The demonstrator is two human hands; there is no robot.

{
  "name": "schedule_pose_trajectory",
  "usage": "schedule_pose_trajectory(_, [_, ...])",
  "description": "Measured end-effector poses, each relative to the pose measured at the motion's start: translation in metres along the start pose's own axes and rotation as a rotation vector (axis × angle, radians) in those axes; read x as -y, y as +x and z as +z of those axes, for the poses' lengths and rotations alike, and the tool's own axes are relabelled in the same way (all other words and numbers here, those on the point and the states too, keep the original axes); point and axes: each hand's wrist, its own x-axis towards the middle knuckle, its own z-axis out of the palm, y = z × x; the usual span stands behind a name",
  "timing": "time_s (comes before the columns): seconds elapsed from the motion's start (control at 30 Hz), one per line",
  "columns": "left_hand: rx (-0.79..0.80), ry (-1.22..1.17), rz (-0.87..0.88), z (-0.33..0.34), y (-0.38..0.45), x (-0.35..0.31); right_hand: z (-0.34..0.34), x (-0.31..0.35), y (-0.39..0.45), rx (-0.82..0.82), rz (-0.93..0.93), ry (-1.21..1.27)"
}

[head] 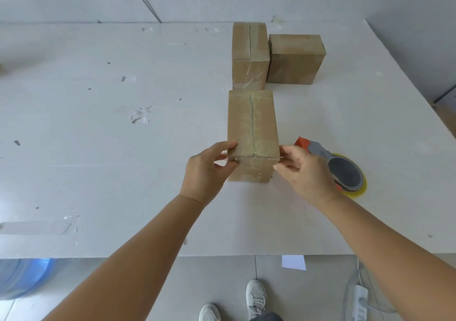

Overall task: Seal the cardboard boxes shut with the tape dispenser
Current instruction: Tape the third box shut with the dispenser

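The near box (251,133) stands on the white worktop (98,148), the tape dispenser (338,165) lying just right of it. The left hand (207,172) and right hand (303,170) each pinch a near top corner of it. It looks light and stiff-walled, with slick tape along its seam, so bare cardboard edges seem the surest hold.

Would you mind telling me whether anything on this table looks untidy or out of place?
Yes: crumpled scraps of clear tape are stuck to the table left of the nearest box, with a flat strip near the front edge. The tape dispenser lies on its side beside the right hand.
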Motion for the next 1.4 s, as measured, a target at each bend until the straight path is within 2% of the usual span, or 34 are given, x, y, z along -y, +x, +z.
schedule_pose_trajectory(0.1, [0.029, 0.045, 0.01, 0.0, 0.002, -0.002, -0.004, 0.005, -0.001, 0.034, 0.036, 0.005])
schedule_pose_trajectory(0.17, [0.111, 0.059, 0.038, -0.008, 0.003, -0.006, -0.01, 0.015, 0.001, 0.107, 0.073, 0.051])
schedule_pose_trajectory(0.23, [0.171, 0.066, 0.016, -0.017, 0.006, -0.01, -0.013, 0.024, 0.006, 0.118, 0.073, -0.013])
schedule_pose_trajectory(0.37, [0.104, 0.104, -0.055, -0.016, 0.01, -0.012, -0.008, 0.023, 0.014, -0.019, -0.042, -0.245])
schedule_pose_trajectory(0.53, [0.082, 0.183, 0.101, -0.009, 0.006, 0.0, 0.0, 0.014, 0.006, -0.153, -0.249, -0.465])
schedule_pose_trajectory(0.6, [0.067, 0.227, 0.133, -0.008, 0.004, 0.001, 0.002, 0.016, 0.002, -0.198, -0.291, -0.474])
schedule_pose_trajectory(0.67, [0.049, 0.261, 0.103, -0.005, 0.001, -0.007, 0.007, 0.02, -0.003, -0.199, -0.18, -0.413])
schedule_pose_trajectory(0.77, [0.021, 0.285, -0.037, 0.006, -0.008, -0.021, 0.023, 0.026, -0.01, -0.211, -0.027, -0.289])
schedule_pose_trajectory(0.87, [-0.013, 0.19, -0.182, 0.017, -0.017, -0.028, 0.039, 0.031, -0.015, -0.229, 0.091, -0.191])
schedule_pose_trajectory(0.93, [0.03, 0.173, -0.225, 0.025, -0.023, -0.034, 0.044, 0.032, -0.018, -0.208, 0.145, -0.151])
schedule_pose_trajectory(1.07, [0.221, 0.085, -0.35, 0.029, -0.025, -0.039, 0.05, 0.041, -0.024, -0.086, 0.29, -0.032])
schedule_pose_trajectory(1.13, [0.258, -0.004, -0.382, 0.023, -0.023, -0.041, 0.045, 0.046, -0.022, -0.078, 0.287, -0.002])
schedule_pose_trajectory(1.2, [0.224, -0.07, -0.395, 0.017, -0.02, -0.045, 0.037, 0.052, -0.019, -0.101, 0.269, 0.03])
schedule_pose_trajectory(1.4, [0.075, -0.02, -0.363, 0.008, -0.009, -0.046, 0.032, 0.069, -0.012, -0.227, 0.28, -0.01])
